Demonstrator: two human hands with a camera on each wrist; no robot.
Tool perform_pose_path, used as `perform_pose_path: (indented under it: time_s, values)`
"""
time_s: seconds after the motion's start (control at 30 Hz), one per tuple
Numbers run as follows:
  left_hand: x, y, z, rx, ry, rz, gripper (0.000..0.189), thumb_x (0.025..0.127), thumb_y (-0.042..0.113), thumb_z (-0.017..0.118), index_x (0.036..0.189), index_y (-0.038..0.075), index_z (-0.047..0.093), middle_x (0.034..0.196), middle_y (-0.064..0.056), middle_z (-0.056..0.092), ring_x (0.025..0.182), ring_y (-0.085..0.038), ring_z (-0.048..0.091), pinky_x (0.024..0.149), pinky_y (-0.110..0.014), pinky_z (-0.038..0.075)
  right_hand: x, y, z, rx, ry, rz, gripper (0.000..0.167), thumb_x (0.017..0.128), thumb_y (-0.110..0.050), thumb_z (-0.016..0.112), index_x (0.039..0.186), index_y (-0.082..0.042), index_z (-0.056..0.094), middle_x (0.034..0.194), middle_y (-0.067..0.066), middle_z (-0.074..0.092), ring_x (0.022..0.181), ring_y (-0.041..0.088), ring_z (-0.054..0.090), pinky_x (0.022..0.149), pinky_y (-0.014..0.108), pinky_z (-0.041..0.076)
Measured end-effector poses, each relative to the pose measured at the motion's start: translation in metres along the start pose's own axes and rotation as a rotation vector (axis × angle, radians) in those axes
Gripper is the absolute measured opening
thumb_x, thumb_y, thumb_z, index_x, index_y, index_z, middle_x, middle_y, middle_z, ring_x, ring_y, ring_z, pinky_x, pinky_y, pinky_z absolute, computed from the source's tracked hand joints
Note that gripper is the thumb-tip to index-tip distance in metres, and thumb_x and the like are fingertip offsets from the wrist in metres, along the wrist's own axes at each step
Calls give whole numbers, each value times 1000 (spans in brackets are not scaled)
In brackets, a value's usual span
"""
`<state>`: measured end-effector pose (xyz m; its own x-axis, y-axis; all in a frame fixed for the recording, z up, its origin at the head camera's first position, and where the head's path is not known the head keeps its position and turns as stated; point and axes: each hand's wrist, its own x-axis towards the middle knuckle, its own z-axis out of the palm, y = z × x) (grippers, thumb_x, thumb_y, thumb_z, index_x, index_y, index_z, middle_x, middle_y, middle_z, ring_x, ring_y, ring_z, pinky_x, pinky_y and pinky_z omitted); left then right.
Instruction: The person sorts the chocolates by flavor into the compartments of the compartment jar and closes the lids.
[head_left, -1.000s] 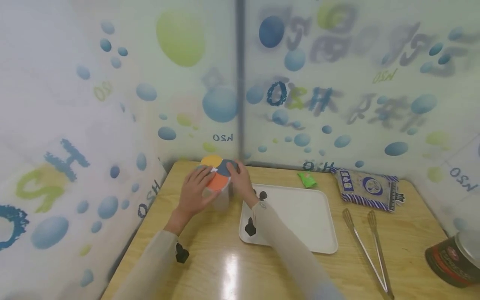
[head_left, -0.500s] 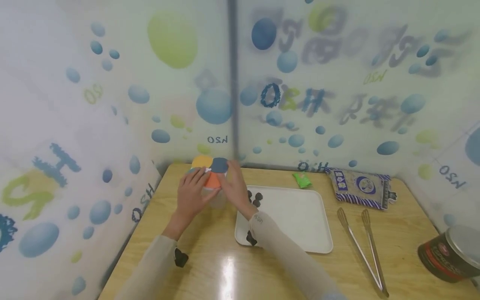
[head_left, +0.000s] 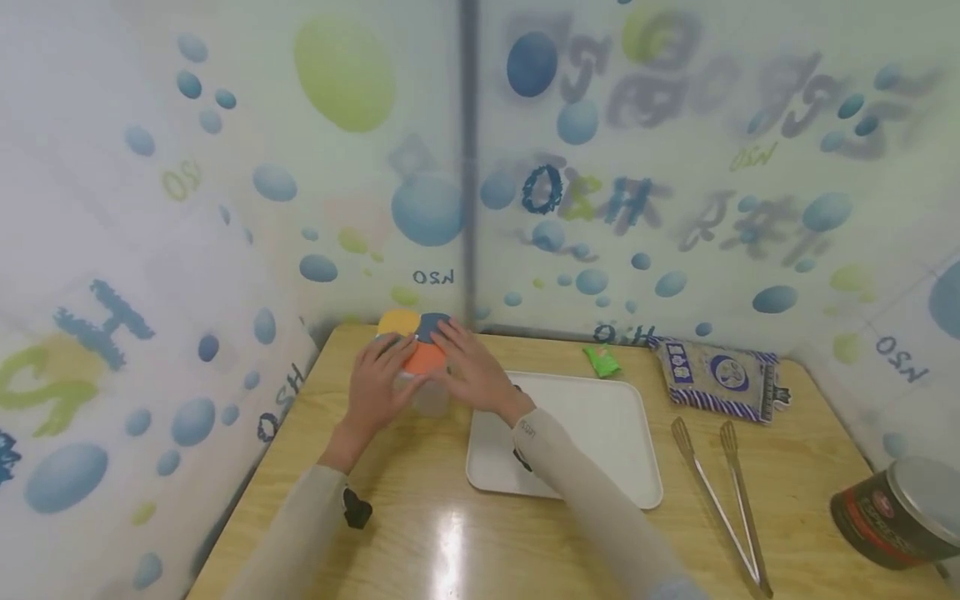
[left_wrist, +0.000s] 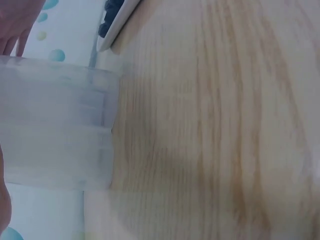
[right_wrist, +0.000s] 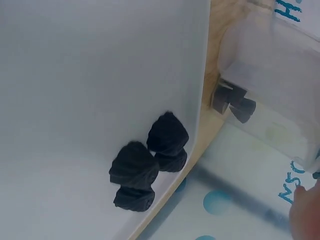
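A clear plastic container stands on the table's far left part, topped by a yellow, blue and orange lid. My left hand grips the lid from the left, fingers over its top and thumb along the front rim. From the right, my right hand holds the lid too, fingers across the blue part and thumb near the left one. The container's wall fills the left side of the left wrist view. Dark pieces show at its base in the right wrist view; whether inside or behind, I cannot tell.
Right of the container lies a white tray with several black lumpy pieces, mostly hidden by my right forearm in the head view. Further right are a green packet, a striped bag, metal tongs and a dark can.
My right hand has shifted from the lid's right edge onto its top and front, its forearm covering more of the tray. The left hand stays on the lid. The view has shifted slightly.
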<state>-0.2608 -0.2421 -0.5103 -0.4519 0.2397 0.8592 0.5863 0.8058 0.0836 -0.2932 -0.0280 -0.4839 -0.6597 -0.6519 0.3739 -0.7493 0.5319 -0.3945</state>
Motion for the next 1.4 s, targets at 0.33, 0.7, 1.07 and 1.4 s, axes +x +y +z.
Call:
perform_pose_path:
  time_s: [0.33, 0.7, 1.07, 1.4]
  values:
    - [3, -9, -3, -88, -16, 46, 63, 94, 57, 59, 124, 3, 68, 125, -12, 70, 116, -34, 63, 101, -49, 44, 0, 3, -8, -62, -64, -5, 65, 103, -50, 44, 156, -13, 33, 166, 3, 25, 157, 18, 11, 126, 41, 19]
    - [13, -2, -5, -107, 43, -126, 57, 98, 53, 51, 113, 3, 74, 110, -15, 75, 105, -36, 70, 99, -53, 49, 8, -6, 3, 36, 100, 101, 61, 105, -53, 35, 149, -12, 45, 158, 3, 42, 152, 19, 27, 123, 41, 27]
    - [17, 2, 1, -109, 108, -192, 37, 102, 32, 55, 109, 1, 74, 106, -15, 76, 103, -35, 71, 95, -52, 51, 9, -8, 16, 23, 145, 118, 58, 105, -46, 38, 149, -8, 42, 161, 6, 36, 154, 20, 21, 125, 39, 22]
    - [35, 1, -2, -141, -1, -371, 30, 102, 22, 52, 96, 3, 74, 111, -17, 74, 110, -37, 69, 92, -56, 51, 6, -10, 19, 24, 128, 152, 59, 106, -45, 34, 149, -5, 40, 162, 6, 34, 156, 18, 16, 125, 36, 20]
